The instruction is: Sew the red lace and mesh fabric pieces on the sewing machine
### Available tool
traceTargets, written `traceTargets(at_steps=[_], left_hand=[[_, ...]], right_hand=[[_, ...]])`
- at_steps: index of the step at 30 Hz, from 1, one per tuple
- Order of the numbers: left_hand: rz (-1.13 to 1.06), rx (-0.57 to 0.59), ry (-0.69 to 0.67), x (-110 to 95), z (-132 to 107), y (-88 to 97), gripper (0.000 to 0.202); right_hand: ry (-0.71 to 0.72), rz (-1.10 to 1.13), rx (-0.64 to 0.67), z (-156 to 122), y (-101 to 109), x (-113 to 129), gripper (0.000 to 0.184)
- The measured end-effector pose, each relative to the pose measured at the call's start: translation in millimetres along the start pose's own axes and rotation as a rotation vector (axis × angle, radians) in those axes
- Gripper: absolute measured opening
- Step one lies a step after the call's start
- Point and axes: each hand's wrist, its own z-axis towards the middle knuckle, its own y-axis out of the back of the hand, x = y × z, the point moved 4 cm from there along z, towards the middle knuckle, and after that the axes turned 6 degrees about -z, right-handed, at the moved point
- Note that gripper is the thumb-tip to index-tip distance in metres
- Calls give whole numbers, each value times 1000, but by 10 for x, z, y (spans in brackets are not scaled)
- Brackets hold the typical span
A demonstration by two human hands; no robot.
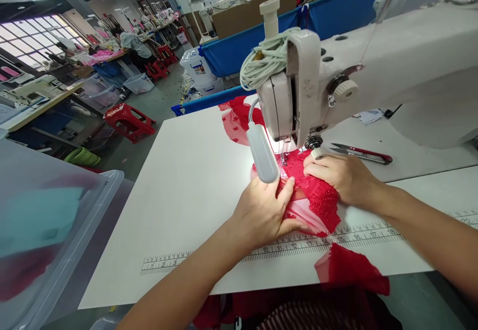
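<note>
Red lace fabric (321, 201) with sheer mesh lies under the needle and presser foot (284, 159) of a white sewing machine (392, 36). My left hand (263, 208) rests flat on the sheer part, thumb and index finger spread; its other fingertips are hidden behind a grey lamp (262, 152). On the other side of the needle, my right hand (343, 176) has its fingers curled onto the lace, pinching its edge close to the presser foot. More red mesh (239, 121) lies behind the lamp. A separate-looking red piece (353, 270) hangs over the table's front edge.
Thread snips (362, 154) lie right of the needle on the white table (186, 185), which has a printed ruler (280, 248) along its front. A clear plastic bin (93, 205) stands at the left. Behind are a red stool (129, 121), a blue cloth barrier (250, 36) and other people.
</note>
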Motion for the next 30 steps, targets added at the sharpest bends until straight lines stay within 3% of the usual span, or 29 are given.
traceTargets(at_steps=[15, 25, 30], left_hand=[[45, -15, 19, 36, 14, 1, 88], [2, -69, 48, 92, 8, 7, 85], [-137, -36, -70, 46, 69, 12, 78]], right_hand=[[-7, 8, 0, -3, -18, -12, 25], [-62, -27, 90, 38, 42, 22, 21], [39, 71, 64, 24, 47, 61, 19]])
